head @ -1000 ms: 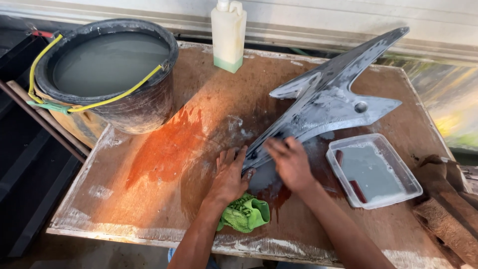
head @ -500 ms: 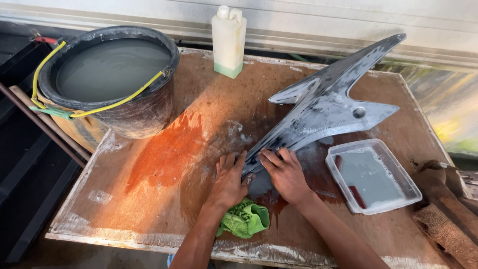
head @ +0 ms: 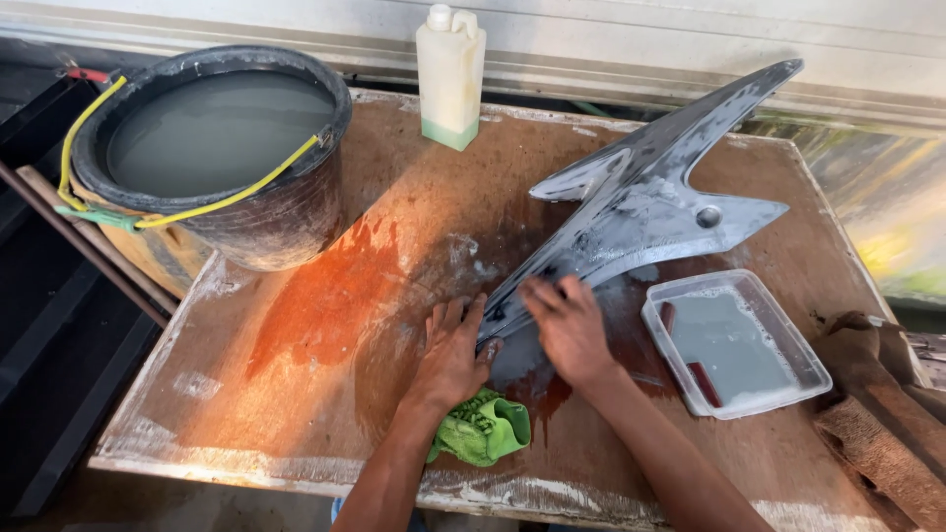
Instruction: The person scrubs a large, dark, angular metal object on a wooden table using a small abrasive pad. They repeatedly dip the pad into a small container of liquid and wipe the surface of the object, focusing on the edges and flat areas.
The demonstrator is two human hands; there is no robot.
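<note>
Both hands flat on the wet grey panel, lower end.

I see the left hand [head: 451, 355] with fingers together, pressed beside the grey angular panel [head: 641, 217], which lies across the wooden table [head: 325, 296] toward 1 o'clock. My right hand [head: 570, 330] lies palm-down on its tip, fingers loosely spread. Green cloth [head: 483, 429] at 6 o'clock; clear tray [head: 734, 345] at 3; black bucket [head: 217, 148] at 10.

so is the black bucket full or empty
Nearly full: grey water in the black bucket reaches close to its rim.
</note>
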